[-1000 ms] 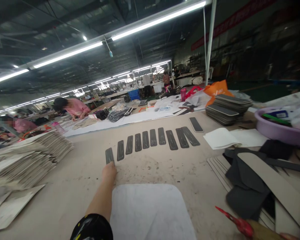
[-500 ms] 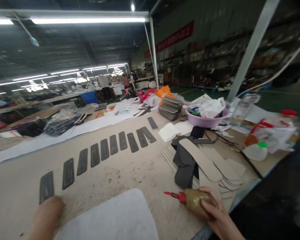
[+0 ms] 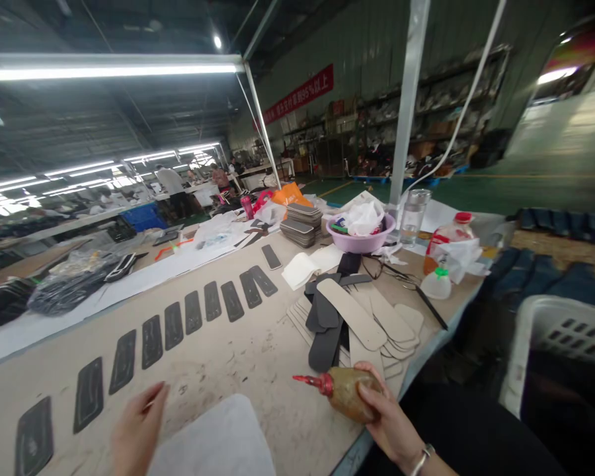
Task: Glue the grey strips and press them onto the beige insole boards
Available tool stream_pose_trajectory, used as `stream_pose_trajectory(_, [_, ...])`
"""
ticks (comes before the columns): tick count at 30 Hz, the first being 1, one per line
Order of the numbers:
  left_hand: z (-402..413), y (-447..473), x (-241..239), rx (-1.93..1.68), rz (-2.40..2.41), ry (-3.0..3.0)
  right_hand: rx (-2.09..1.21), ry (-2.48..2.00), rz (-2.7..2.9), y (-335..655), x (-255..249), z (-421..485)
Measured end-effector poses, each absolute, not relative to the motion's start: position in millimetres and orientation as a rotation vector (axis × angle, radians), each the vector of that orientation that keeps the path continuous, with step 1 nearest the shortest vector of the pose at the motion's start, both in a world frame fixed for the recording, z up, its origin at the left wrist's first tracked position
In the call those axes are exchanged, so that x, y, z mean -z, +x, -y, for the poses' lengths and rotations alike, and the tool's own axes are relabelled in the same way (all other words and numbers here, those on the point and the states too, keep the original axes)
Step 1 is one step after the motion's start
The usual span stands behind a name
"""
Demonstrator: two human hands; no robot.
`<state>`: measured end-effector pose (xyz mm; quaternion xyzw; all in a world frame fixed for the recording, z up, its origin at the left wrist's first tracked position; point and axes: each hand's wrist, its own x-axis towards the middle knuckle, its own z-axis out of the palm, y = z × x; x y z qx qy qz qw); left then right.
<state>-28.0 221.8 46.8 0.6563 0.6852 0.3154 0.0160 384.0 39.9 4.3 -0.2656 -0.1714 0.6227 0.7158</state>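
My right hand grips a brownish glue bottle with a red nozzle pointing left, near the table's front edge. My left hand hovers open, fingers stretched out, over the beige table beside a white pad. Just beyond it runs a row of several dark flat pieces, laid side by side. To the right lies a heap of beige and black sole-shaped pieces.
A lilac basin with plastic bags, a stack of dark pieces, a glass jar and bottles stand at the back right. A white crate sits on the floor at right. People work at far tables.
The view has swung right. My left hand has lifted off the end of the dark row and opened. The right hand with the glue bottle has come into full view.
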Motion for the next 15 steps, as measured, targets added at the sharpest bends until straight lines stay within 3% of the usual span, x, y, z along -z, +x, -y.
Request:
stream_pose_trajectory(4, [-209, 121, -42, -1.072, -1.390, 2.396, -1.360, -0.529, 0.331, 393, -15, -30])
stream_pose_trajectory(7, [-203, 220, -43, -1.014, -1.136, 2.506, -1.323, -0.515, 0.303, 406, -19, -23])
stream_pose_trajectory(15, [-215, 339, -40, -0.438, -1.701, 2.310, -1.223, -0.558, 0.163, 430, -28, -12])
